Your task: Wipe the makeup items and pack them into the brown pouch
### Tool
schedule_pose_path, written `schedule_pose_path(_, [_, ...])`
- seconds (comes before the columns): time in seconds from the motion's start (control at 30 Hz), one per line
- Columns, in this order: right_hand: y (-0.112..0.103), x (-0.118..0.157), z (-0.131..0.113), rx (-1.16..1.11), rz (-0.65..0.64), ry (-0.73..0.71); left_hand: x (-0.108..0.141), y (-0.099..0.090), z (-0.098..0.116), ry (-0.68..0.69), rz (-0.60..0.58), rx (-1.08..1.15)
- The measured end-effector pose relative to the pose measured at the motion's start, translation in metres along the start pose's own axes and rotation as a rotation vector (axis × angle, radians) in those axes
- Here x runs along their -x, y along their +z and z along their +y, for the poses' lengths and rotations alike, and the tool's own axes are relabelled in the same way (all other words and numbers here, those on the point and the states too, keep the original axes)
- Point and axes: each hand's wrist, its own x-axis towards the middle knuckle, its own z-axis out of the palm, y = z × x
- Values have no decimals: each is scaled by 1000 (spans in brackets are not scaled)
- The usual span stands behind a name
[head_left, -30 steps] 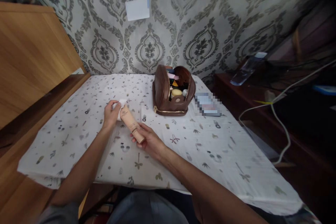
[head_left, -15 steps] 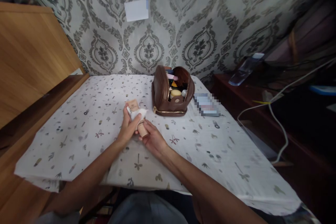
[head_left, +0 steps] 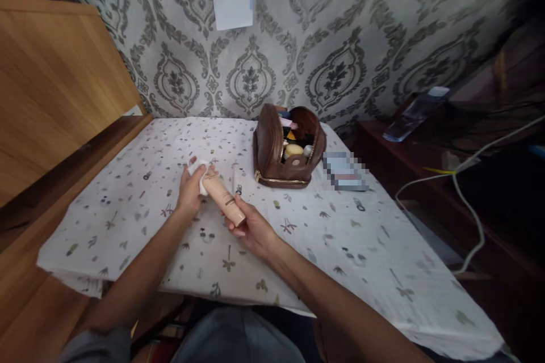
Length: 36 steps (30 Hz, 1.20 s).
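A beige cosmetic tube is tilted above the table, its lower right end gripped by my right hand. At the tube's upper left end, my left hand is closed around a white wipe, which lies against or right beside the tube. Beyond my right hand stands a brown makeup bag, unzipped at the top. Inside the bag are a yellow round item, a pink item and other cosmetics.
A patterned white cloth covers the table. Right of the bag lies a flat, pixelated object. A clear bottle and a white cable are on the dark furniture at right. A wooden panel borders the left side.
My left hand has moved left with the wipe, baring most of the tube, which it covered before. My right hand still holds the tube. The view has shifted slightly.
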Motion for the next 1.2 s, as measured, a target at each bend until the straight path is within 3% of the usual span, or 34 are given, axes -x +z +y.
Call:
schedule_pose_path(0.07, [0, -1, 0, -33, -31, 81, -4, -3, 3, -90, -16, 140])
schedule_pose_path(0.17, [-1, -1, 0, -48, -57, 142, -7, -4, 4, -108, -3, 169])
schedule_pose_path(0.43, [2, 2, 2, 10, -17, -101, -9, -4, 5, -72, 124, 153])
schedule_pose_path(0.57, [1, 1, 3, 0, -25, -107, 10, 8, 4, -94, 30, 84])
schedule_pose_path(0.77, [-1, -3, -8, -104, 42, -138, 45, 29, -2, -225, -367, -55])
schedule_pose_path(0.93, [-3, -3, -13, -34, 127, -126, 55, 32, -4, -203, -503, -71])
schedule_pose_path(1.03, [-1, -1, -9, 63, 79, -193, 54, 31, -3, -193, -492, -55])
schedule_pose_path(1.2, [1, 4, -5, 156, -4, -220, 45, 26, 3, -175, -341, 37])
